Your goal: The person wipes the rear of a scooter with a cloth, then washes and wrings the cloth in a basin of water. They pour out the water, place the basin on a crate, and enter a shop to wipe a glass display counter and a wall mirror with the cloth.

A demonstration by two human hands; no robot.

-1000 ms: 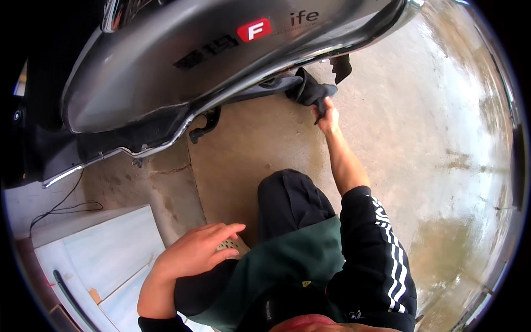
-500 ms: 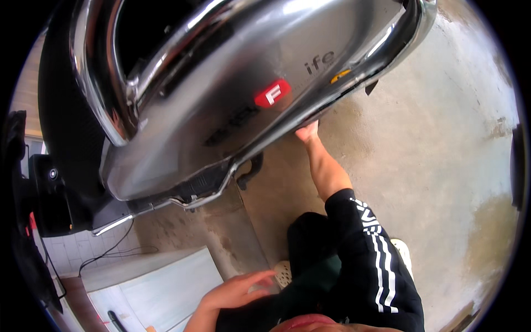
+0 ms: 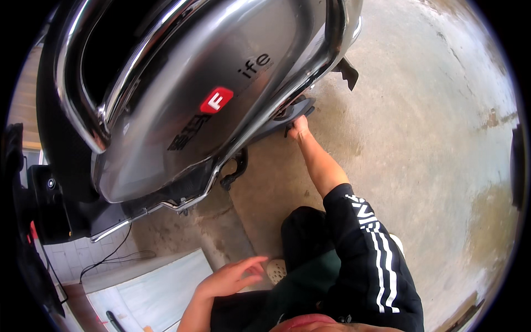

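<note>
A grey scooter (image 3: 166,138) with chrome guard rails fills the upper left, its side panel facing me. My right hand (image 3: 299,127) reaches to its underside, beside a dark curved part (image 3: 276,123) below the lower edge. The fingers look curled there, partly hidden, and what they grip is unclear. Further left along the underside, a black bent piece (image 3: 235,172) hangs down, apart from my hand. My left hand (image 3: 235,275) hovers low in front of my body with its fingers stretched out, holding nothing.
A white box-like panel (image 3: 160,290) lies at the lower left, with a thin black cable (image 3: 105,263) behind it. A black case (image 3: 52,188) stands at the left rim. Stained concrete floor (image 3: 420,149) stretches along the right. My shoe (image 3: 276,271) shows beside my left hand.
The scooter's right end has swung left, exposing the dark part beside my right hand. That hand has shifted slightly left. My left hand has moved a little left and up, fingers still outstretched.
</note>
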